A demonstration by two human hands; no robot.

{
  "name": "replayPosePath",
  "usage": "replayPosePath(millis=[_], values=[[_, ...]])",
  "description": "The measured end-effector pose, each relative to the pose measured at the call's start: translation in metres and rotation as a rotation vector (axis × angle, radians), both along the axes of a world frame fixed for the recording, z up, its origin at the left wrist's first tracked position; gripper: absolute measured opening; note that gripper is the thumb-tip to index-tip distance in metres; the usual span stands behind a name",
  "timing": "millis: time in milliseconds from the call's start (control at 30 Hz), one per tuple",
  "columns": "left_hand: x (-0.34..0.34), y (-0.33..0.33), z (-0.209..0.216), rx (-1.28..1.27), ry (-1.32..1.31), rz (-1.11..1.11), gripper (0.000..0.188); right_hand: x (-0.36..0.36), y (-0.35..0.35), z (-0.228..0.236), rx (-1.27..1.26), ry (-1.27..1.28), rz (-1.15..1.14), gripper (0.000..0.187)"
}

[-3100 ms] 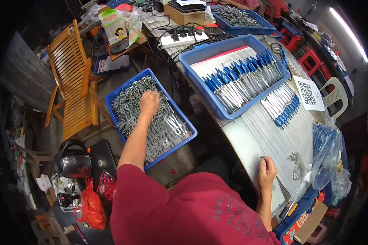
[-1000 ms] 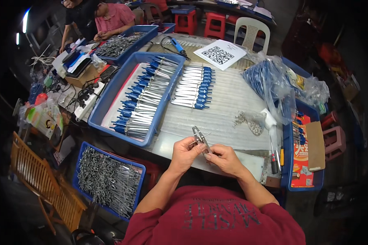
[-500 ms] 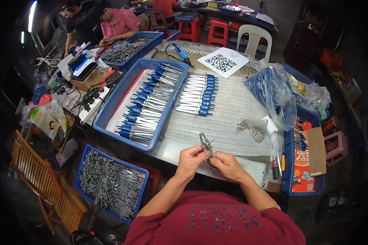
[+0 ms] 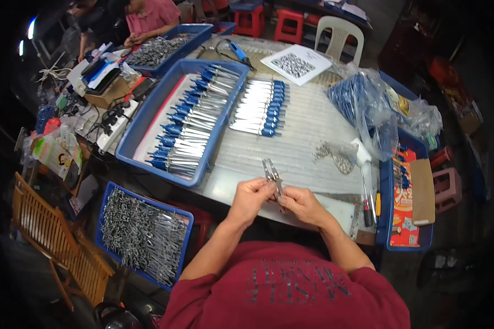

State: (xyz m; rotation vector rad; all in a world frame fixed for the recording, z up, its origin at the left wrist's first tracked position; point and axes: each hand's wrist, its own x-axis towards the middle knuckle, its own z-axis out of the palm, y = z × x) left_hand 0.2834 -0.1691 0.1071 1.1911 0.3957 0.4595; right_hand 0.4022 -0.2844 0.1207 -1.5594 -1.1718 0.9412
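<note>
My left hand (image 4: 250, 199) and my right hand (image 4: 303, 206) meet over the near edge of the table. Both are closed around one slim metal piece with a forked end (image 4: 270, 169), which points away from me. The left fingers pinch its middle; the right thumb and fingers grip it nearer to me, hiding part of it. Beyond them a row of metal rods with blue ends (image 4: 259, 107) lies on a foam sheet (image 4: 296, 142). More of these rods fill a blue tray (image 4: 173, 176) to the left. A white board (image 4: 228, 187) lies beneath the hands.
Small loose metal parts (image 4: 340, 159) and a screwdriver (image 4: 366, 211) lie to the right, beside another blue tray (image 4: 385, 222). Low at left stands a tray of metal parts (image 4: 142, 236) near a wooden chair (image 4: 49, 230). A person in pink (image 4: 153, 19) works at the far left.
The view has tipped, so the table and trays sit higher in the picture. Both hands still grip the metal piece, held in nearly the same pose.
</note>
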Motion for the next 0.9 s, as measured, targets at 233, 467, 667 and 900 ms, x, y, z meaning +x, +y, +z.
replayPosePath(millis=[233,467,667,900], values=[[0.0,0.006,0.001,-0.179,0.01,-0.04,0.023,0.003,0.005,-0.002,0.007,0.213,0.121,0.03],[0.001,0.004,-0.004,-0.206,-0.055,-0.131,0.029,0.002,0.002,-0.004,0.001,0.34,0.126,0.031],[0.002,0.003,-0.005,-0.298,-0.072,-0.172,0.025,-0.001,0.001,-0.004,0.027,0.396,0.094,0.033],[0.003,0.002,-0.009,-0.218,-0.042,-0.074,0.026,0.0,0.001,-0.007,0.038,0.31,0.102,0.032]])
